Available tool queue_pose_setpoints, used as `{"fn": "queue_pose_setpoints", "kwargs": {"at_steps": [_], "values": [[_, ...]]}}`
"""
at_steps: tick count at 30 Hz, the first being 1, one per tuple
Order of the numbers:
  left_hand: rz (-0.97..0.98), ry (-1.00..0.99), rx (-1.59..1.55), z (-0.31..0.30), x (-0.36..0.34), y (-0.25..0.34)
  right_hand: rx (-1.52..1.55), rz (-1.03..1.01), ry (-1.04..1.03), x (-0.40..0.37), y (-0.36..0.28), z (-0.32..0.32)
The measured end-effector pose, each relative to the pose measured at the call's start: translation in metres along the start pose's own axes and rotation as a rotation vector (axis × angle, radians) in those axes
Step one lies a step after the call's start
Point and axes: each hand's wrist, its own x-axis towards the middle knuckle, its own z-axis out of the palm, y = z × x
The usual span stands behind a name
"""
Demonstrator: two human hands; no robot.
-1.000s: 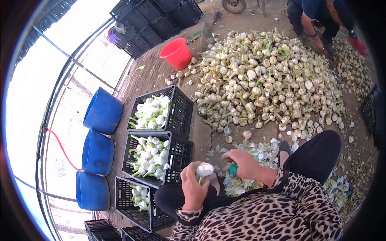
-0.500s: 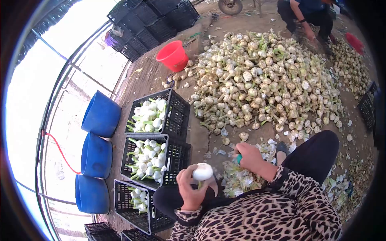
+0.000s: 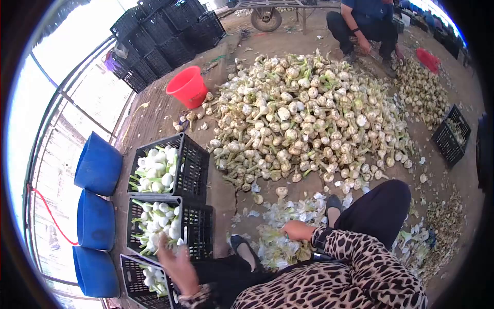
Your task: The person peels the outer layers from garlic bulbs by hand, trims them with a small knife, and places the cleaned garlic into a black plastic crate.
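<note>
My left hand is over the near edge of the middle black crate, fingers apart and a little blurred, nothing seen in its grasp. Trimmed white garlic bulbs with green stems fill that crate, close to my fingertips. Closed into a fist, my right hand is held above garlic peelings between my feet; whatever it grips is hidden. Beyond my feet rises a large heap of untrimmed garlic.
Two more black crates of garlic, a far one and a near one, flank the middle crate. Blue tubs line the left side. A red bucket stands beyond. Another person crouches behind the heap.
My left hand has moved left to the middle crate and no longer holds the white garlic bulb. My right hand has lowered; its green-handled tool no longer shows. The view has shifted.
</note>
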Motion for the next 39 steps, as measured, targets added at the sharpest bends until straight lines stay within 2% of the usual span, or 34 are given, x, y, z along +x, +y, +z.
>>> {"fn": "queue_pose_setpoints", "kwargs": {"at_steps": [1,3,5,6,8,10,13,16,20,23,24,27,28,30,31,34,37,38,39], "values": [[-0.085,-0.113,-0.096,0.027,-0.002,-0.003,0.017,0.016,0.007,0.001,0.003,-0.002],[0.05,-0.327,-0.071,0.077,-0.001,-0.039,0.145,0.031,0.066,-0.001,0.012,-0.002],[-0.183,-0.512,-0.137,0.112,-0.011,-0.077,0.238,0.051,0.123,0.006,0.031,0.008],[-0.314,-0.544,-0.216,0.125,-0.019,-0.098,0.239,0.105,0.095,0.006,0.035,0.005],[-0.564,-0.596,-0.342,0.141,-0.034,-0.125,0.234,0.227,0.189,0.009,0.042,-0.003],[-0.78,-0.631,-0.44,0.152,-0.039,-0.122,0.19,0.309,0.249,0.02,0.053,-0.013],[-0.72,-0.681,-0.465,0.165,-0.04,-0.132,0.316,0.385,0.473,0.062,0.076,-0.022],[-0.796,-0.677,-0.456,0.17,-0.042,-0.139,0.272,0.692,0.286,0.118,0.104,-0.024],[-0.932,-0.679,-0.495,0.169,-0.041,-0.136,0.499,0.872,0.315,0.16,0.092,-0.023],[-0.948,-0.657,-0.503,0.166,-0.033,-0.136,0.518,0.801,0.307,0.165,0.078,-0.019],[-0.941,-0.656,-0.515,0.165,-0.032,-0.137,0.386,0.649,0.397,0.168,0.075,-0.004],[-0.83,-0.628,-0.52,0.161,-0.024,-0.125,0.632,0.269,0.424,0.153,0.031,-0.009],[-0.798,-0.59,-0.544,0.158,-0.023,-0.123,0.667,0.147,0.419,0.141,0.011,-0.022],[-0.624,-0.482,-0.398,0.154,-0.019,-0.124,0.742,-0.098,0.397,0.104,-0.036,-0.063],[-0.566,-0.419,-0.37,0.152,-0.017,-0.122,0.586,-0.126,0.364,0.086,-0.052,-0.081],[-0.488,-0.593,-0.4,0.144,-0.014,-0.128,0.193,-0.147,0.249,0.034,-0.097,-0.134],[-0.485,-0.683,-0.439,0.131,-0.017,-0.1,0.03,-0.245,0.453,-0.004,-0.108,-0.147],[-0.467,-0.652,-0.469,0.129,-0.02,-0.09,-0.03,-0.253,0.621,-0.011,-0.103,-0.145],[-0.517,-0.612,-0.546,0.126,-0.023,-0.089,-0.041,-0.154,0.69,-0.019,-0.095,-0.141]]}}
